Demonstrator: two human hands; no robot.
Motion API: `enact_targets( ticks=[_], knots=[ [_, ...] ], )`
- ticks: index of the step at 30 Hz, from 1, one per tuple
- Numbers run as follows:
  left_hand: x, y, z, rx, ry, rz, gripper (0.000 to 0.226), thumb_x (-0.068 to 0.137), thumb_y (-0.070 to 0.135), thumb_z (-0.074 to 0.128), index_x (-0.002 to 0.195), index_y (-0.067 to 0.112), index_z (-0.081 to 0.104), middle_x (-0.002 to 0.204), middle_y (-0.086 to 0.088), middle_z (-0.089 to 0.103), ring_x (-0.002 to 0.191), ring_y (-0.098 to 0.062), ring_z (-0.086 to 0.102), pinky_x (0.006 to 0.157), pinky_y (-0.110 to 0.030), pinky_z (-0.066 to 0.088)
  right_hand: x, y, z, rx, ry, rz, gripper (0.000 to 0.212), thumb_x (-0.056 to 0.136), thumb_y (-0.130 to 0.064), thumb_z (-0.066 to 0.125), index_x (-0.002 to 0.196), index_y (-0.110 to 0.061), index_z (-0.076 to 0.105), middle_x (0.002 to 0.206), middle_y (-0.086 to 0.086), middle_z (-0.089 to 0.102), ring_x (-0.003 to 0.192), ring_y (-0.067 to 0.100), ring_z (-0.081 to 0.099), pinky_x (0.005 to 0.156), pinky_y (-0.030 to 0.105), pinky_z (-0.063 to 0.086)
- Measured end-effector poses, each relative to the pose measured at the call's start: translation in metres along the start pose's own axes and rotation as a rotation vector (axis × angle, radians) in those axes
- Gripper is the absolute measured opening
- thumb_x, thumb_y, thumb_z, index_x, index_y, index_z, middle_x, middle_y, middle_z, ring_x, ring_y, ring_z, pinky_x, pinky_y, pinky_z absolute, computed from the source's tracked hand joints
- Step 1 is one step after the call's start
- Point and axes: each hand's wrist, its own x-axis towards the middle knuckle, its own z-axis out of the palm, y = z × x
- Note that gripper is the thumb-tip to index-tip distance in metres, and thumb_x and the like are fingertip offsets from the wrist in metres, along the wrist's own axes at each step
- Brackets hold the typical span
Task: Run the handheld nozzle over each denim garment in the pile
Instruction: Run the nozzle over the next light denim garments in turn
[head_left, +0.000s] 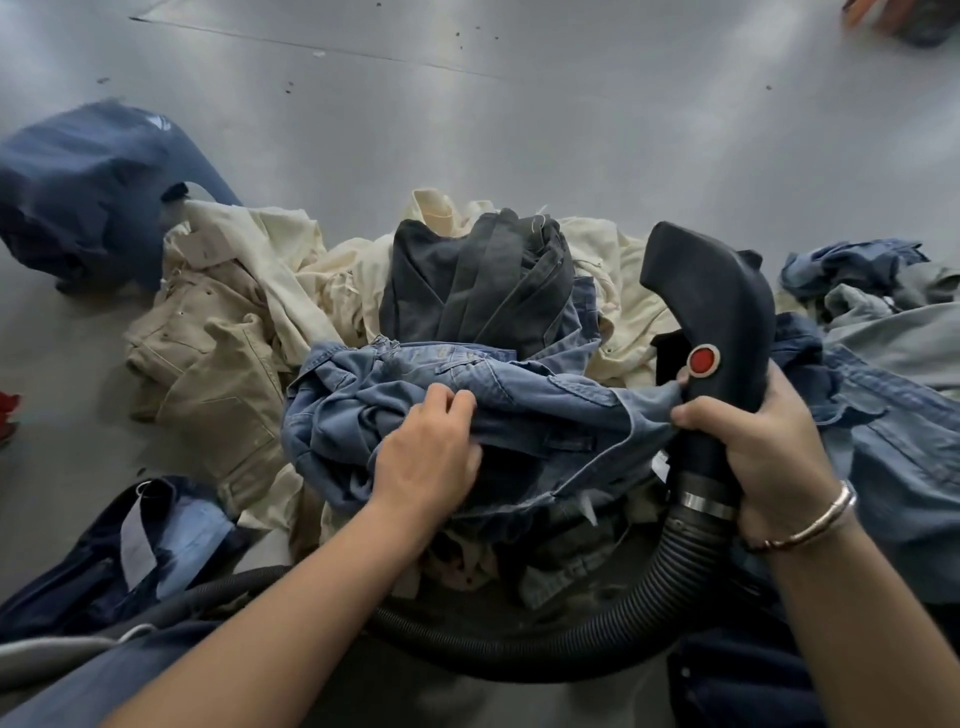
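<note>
At the tabletop's (467, 130) left edge a dark blue garment (88, 192) lies apart from the pile, with tan trousers (218, 364) just inside it. My left hand (426, 452) has its fingers (452, 402) curled into the light denim shirt (467, 395) atop the pile at the near edge. Just beside, my right hand (763, 452) grips the black nozzle (711, 317), thumb pinching the shirt's hem against it, hose (613, 613) trailing toward me.
</note>
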Motion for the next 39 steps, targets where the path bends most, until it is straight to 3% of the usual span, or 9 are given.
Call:
enact_targets(
  ticks=[2, 5, 9, 16, 22, 26, 29, 35, 39],
  knots=[
    [0.009, -0.003, -0.016, -0.253, -0.056, -0.044, 0.017, 0.087, 0.017, 0.051, 0.099, 0.015, 0.063, 0.098, -0.006, 0.065, 0.091, -0.030, 0.060, 0.067, -0.035, 0.041, 0.004, -0.001, -0.005, -0.002, 0.048, -0.012, 0.037, 0.073, 0.021, 0.057, 0.083, -0.015, 0.054, 0.061, -0.009, 0.062, 0.049, 0.006, 0.057, 0.044, 0.024, 0.050],
    [0.017, -0.009, -0.047, -0.903, -0.476, -0.225, 0.018, 0.067, 0.001, 0.051, 0.063, 0.009, 0.067, 0.055, -0.002, 0.058, 0.060, -0.022, 0.050, 0.051, -0.027, 0.037, 0.017, 0.000, -0.015, -0.018, 0.145, -0.013, 0.036, 0.074, 0.019, 0.056, 0.083, -0.016, 0.053, 0.068, 0.000, 0.058, 0.047, 0.007, 0.055, 0.043, 0.025, 0.049],
    [0.004, -0.020, -0.068, -1.329, -0.860, -0.297, 0.028, 0.053, 0.014, 0.049, 0.067, 0.009, 0.073, 0.068, -0.011, 0.066, 0.056, -0.021, 0.059, 0.050, -0.024, 0.042, 0.030, 0.008, -0.023, -0.002, 0.177, 0.029, 0.035, 0.074, 0.018, 0.056, 0.080, -0.016, 0.053, 0.059, -0.006, 0.059, 0.045, 0.008, 0.054, 0.042, 0.023, 0.049],
    [0.010, -0.024, -0.074, -1.526, -0.805, -0.407, 0.020, 0.060, 0.019, 0.053, 0.057, 0.009, 0.070, 0.060, -0.006, 0.065, 0.053, -0.019, 0.059, 0.057, -0.026, 0.041, 0.030, 0.017, -0.017, -0.062, 0.164, 0.038, 0.035, 0.075, 0.012, 0.062, 0.084, -0.020, 0.054, 0.071, 0.001, 0.058, 0.053, 0.011, 0.058, 0.050, 0.028, 0.051],
    [0.012, -0.026, -0.071, -1.321, -0.643, -0.120, 0.034, 0.066, 0.037, 0.067, 0.089, 0.012, 0.070, 0.093, -0.010, 0.070, 0.085, -0.026, 0.065, 0.077, -0.034, 0.047, 0.017, 0.012, -0.002, -0.029, 0.104, -0.019, 0.035, 0.075, 0.014, 0.064, 0.089, -0.017, 0.057, 0.071, -0.003, 0.063, 0.055, 0.003, 0.062, 0.049, 0.020, 0.051],
    [0.007, -0.025, -0.070, -0.689, -0.780, 0.112, 0.043, 0.064, 0.059, 0.055, 0.106, 0.049, 0.057, 0.089, 0.025, 0.065, 0.076, 0.010, 0.058, 0.072, -0.016, 0.045, 0.008, 0.010, 0.007, 0.027, 0.078, -0.077, 0.038, 0.076, 0.018, 0.060, 0.089, -0.017, 0.055, 0.072, -0.005, 0.062, 0.058, 0.003, 0.060, 0.052, 0.020, 0.051],
    [-0.003, -0.013, -0.056, -0.123, -0.325, 0.200, 0.039, 0.081, 0.049, 0.047, 0.118, 0.039, 0.053, 0.110, 0.014, 0.060, 0.101, -0.008, 0.056, 0.084, -0.029, 0.047, 0.005, 0.003, 0.010, 0.066, 0.048, -0.126, 0.038, 0.076, 0.020, 0.059, 0.091, -0.014, 0.053, 0.064, -0.013, 0.064, 0.057, 0.002, 0.060, 0.050, 0.018, 0.050],
    [-0.024, 0.025, -0.037, -0.289, -0.053, 0.343, 0.045, 0.077, 0.059, 0.059, 0.110, 0.031, 0.048, 0.108, 0.014, 0.054, 0.100, -0.008, 0.053, 0.075, -0.028, 0.045, -0.006, -0.004, 0.014, 0.093, 0.000, -0.164, 0.037, 0.075, 0.020, 0.059, 0.091, -0.013, 0.053, 0.065, -0.012, 0.065, 0.059, 0.003, 0.061, 0.054, 0.019, 0.051],
    [-0.019, 0.026, -0.037, -0.484, -0.064, 0.312, 0.020, 0.083, 0.038, 0.067, 0.097, 0.025, 0.061, 0.094, 0.010, 0.067, 0.090, -0.011, 0.062, 0.076, -0.035, 0.050, -0.006, -0.007, 0.008, 0.097, 0.021, -0.154, 0.037, 0.076, 0.019, 0.058, 0.091, -0.013, 0.053, 0.069, -0.008, 0.063, 0.060, 0.006, 0.061, 0.054, 0.022, 0.052]
  ],
)
